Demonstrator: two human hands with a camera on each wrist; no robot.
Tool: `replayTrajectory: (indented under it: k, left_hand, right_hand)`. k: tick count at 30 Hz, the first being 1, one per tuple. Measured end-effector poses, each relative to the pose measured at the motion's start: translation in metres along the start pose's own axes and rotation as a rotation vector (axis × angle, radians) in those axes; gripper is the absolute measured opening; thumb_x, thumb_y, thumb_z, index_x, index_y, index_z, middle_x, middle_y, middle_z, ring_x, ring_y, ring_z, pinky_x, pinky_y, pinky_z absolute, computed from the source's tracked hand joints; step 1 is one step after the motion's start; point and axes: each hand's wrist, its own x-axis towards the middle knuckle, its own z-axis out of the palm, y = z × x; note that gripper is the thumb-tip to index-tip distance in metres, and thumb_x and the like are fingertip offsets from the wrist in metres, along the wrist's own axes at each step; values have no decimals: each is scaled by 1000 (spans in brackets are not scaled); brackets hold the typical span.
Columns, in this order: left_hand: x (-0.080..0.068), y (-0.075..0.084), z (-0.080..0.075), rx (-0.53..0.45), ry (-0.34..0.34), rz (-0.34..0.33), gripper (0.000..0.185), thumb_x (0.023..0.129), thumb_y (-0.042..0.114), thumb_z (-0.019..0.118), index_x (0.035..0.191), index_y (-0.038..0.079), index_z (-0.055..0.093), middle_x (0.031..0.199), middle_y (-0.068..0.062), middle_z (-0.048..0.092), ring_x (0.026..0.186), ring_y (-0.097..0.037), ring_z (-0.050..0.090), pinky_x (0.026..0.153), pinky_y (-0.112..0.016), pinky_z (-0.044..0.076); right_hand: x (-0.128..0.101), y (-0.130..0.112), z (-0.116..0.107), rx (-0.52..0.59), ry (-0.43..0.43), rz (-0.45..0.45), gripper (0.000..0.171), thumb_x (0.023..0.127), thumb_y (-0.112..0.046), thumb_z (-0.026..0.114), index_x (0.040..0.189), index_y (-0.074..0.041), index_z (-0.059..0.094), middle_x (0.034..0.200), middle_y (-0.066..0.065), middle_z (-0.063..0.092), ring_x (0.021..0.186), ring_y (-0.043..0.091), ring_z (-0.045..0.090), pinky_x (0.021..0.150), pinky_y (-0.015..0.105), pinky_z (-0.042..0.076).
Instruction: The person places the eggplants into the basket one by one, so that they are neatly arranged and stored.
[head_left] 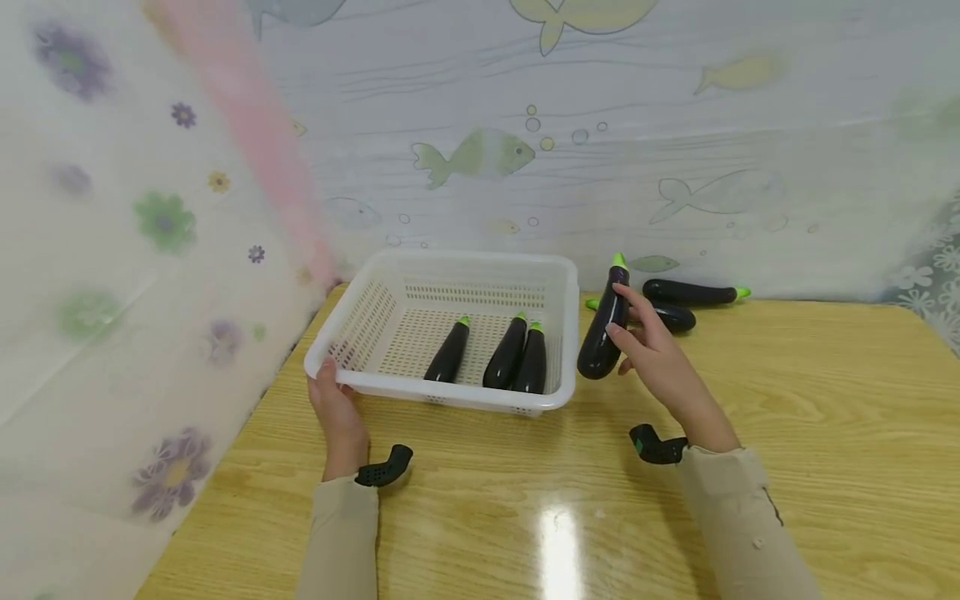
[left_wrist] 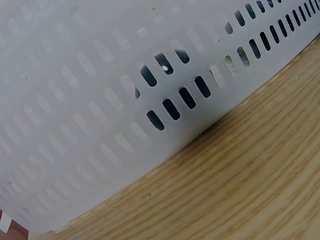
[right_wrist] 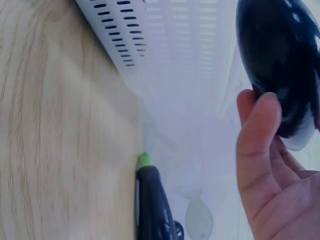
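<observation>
My right hand (head_left: pixel 660 362) grips a dark purple eggplant (head_left: pixel 606 329) by thumb and fingers, green stem end pointing up and away. It is raised just right of the white plastic basket (head_left: pixel 450 396). In the right wrist view the thumb presses on the glossy eggplant (right_wrist: pixel 280 60). My left hand (head_left: pixel 339 412) holds the basket's rim at its near left corner, thumb over the edge. Inside the basket lie three eggplants: one near the middle (head_left: pixel 448 354) and two side by side to the right (head_left: pixel 506 354). The left wrist view shows mostly the slotted basket wall (left_wrist: pixel 115 125).
Two more eggplants lie at the back of the wooden table (head_left: pixel 825 400), right of the basket: a rear one (head_left: pixel 690 292) and one partly behind my right hand (head_left: pixel 675 317). A fish-printed sheet (head_left: pixel 480 92) hangs along the back, a flowered one (head_left: pixel 112 292) at the left.
</observation>
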Motion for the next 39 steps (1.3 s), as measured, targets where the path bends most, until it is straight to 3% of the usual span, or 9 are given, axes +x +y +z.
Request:
replayTrajectory:
  k: [7,17,22,33,39]
  left_hand:
    - [1,0,0,-5,7,-6,41,92,37,43,129,21,40,126,-9,45,113,-27,43,93,-34,31]
    - [1,-1,-1,14,26,-13,41,91,38,44,129,22,41,125,-6,46,112,-24,44,90,-28,33]
    - [2,0,-1,-20,14,-3,41,92,36,44,129,20,42,125,-9,47,113,-27,43,93,-34,31]
    - [1,1,0,-9,-10,5,42,92,36,42,131,21,38,128,-5,43,118,-20,40,99,-36,27]
    - [-1,1,1,-10,13,-15,41,92,36,43,130,21,40,127,-5,45,116,-21,42,98,-34,29]
  right_hand:
    - [1,-7,5,105,33,-42,55,92,-26,48,138,-34,19,133,9,27,99,25,46,60,34,45]
    - [8,-25,26,228,-4,-118,64,88,-3,41,139,-29,14,137,11,22,102,26,45,64,34,46]
    - [12,-37,37,264,-9,-115,65,87,-4,44,139,-31,15,139,7,20,98,25,48,65,33,46]
    - [20,-63,63,220,-35,-114,63,89,-10,48,137,-38,19,139,3,18,101,25,49,65,40,47]
    - [20,-82,78,241,-10,-80,59,91,-10,45,140,-31,20,139,3,19,105,24,48,71,44,45]
